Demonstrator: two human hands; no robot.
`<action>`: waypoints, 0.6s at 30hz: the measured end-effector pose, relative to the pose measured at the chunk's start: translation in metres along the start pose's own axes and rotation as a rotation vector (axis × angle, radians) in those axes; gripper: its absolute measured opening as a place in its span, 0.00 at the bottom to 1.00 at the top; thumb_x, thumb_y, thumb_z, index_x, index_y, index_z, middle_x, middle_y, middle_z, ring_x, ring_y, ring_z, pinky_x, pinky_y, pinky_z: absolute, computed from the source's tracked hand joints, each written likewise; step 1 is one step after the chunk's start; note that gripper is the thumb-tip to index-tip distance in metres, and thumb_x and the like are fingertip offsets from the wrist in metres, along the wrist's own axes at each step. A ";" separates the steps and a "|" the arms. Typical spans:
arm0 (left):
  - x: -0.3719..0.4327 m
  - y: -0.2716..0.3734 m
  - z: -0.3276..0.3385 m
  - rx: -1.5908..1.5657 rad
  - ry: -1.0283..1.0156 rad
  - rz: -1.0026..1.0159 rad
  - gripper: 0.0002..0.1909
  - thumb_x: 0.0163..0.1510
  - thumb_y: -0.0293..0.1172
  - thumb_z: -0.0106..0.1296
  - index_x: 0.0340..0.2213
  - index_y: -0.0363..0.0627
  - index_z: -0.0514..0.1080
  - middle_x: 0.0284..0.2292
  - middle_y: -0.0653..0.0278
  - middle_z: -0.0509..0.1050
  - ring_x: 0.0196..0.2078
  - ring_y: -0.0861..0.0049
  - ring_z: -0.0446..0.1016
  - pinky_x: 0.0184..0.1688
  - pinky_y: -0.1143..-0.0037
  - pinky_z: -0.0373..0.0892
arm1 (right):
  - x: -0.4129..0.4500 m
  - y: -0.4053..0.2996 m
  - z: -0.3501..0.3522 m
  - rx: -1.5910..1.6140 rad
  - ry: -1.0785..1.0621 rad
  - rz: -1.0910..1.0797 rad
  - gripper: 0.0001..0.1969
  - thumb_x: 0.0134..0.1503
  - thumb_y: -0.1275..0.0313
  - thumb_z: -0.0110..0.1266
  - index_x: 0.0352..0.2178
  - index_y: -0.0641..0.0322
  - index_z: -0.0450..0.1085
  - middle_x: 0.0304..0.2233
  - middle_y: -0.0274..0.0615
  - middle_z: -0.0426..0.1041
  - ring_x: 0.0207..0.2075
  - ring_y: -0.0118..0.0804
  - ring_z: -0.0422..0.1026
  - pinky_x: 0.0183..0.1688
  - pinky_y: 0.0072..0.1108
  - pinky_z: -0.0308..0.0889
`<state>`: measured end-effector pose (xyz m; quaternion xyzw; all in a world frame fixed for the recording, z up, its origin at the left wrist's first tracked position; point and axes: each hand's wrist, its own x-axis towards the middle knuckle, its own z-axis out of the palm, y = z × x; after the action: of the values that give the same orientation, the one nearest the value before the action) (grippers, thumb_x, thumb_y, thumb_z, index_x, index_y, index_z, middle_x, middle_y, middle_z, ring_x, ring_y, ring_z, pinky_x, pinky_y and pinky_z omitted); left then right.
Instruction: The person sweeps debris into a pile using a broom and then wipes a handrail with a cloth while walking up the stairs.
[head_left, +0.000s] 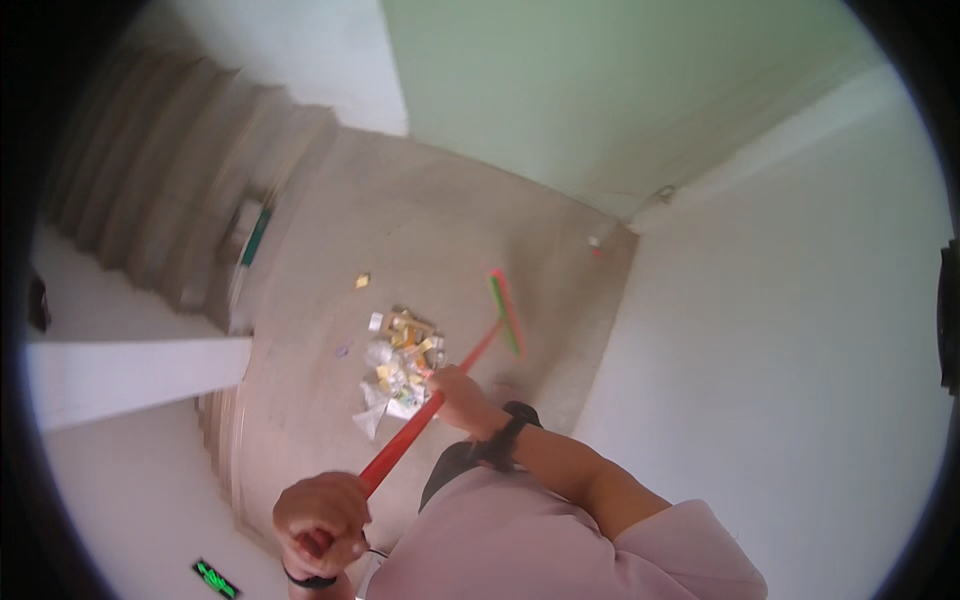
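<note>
I hold a broom with a red handle (403, 444) in both hands. My left hand (322, 517) wraps the top end of the handle. Lower down the shaft, my right hand (463, 401) grips it, with a dark watch on the wrist. The broom head (507, 313), green and pinkish red, is slightly blurred at or just above the concrete floor (439, 217). To its left lies a heap of litter (405, 360): paper, cardboard pieces and clear plastic. My right hand and the handle overlap the heap's right edge.
A small yellowish scrap (363, 280) and a purplish scrap (343, 350) lie apart from the heap. Stairs (161, 165) rise at upper left, near a white low wall (142, 379). Small litter (595, 246) sits by the right corner. A pale wall (750, 315) bounds the right side.
</note>
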<state>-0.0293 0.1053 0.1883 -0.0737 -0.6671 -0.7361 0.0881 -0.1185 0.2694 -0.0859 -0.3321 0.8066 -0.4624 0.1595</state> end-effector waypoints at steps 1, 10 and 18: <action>0.015 -0.013 0.007 -0.037 -0.008 -0.018 0.10 0.36 0.16 0.52 0.16 0.41 0.62 0.16 0.62 0.68 0.20 0.68 0.69 0.29 0.69 0.68 | -0.009 0.019 -0.012 -0.122 0.016 0.112 0.02 0.41 0.75 0.51 0.20 0.60 0.66 0.25 0.47 0.68 0.33 0.50 0.68 0.35 0.35 0.65; 0.204 -0.134 0.111 -0.115 -0.406 -0.386 0.06 0.50 0.17 0.50 0.22 0.36 0.65 0.21 0.68 0.67 0.25 0.84 0.63 0.30 0.80 0.61 | -0.066 0.234 -0.088 -0.344 0.555 0.497 0.04 0.41 0.75 0.49 0.16 0.60 0.64 0.23 0.50 0.69 0.30 0.56 0.68 0.31 0.39 0.61; 0.349 -0.141 0.193 -0.033 -0.663 -0.477 0.11 0.45 0.15 0.48 0.16 0.40 0.61 0.19 0.63 0.67 0.23 0.76 0.65 0.38 0.73 0.66 | -0.008 0.263 -0.192 -0.127 0.613 0.410 0.04 0.46 0.76 0.46 0.25 0.60 0.68 0.23 0.51 0.70 0.30 0.56 0.70 0.30 0.39 0.63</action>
<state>-0.4027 0.3001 0.1493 -0.1515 -0.6459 -0.6828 -0.3061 -0.3236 0.4903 -0.2103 -0.0191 0.8937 -0.4478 -0.0210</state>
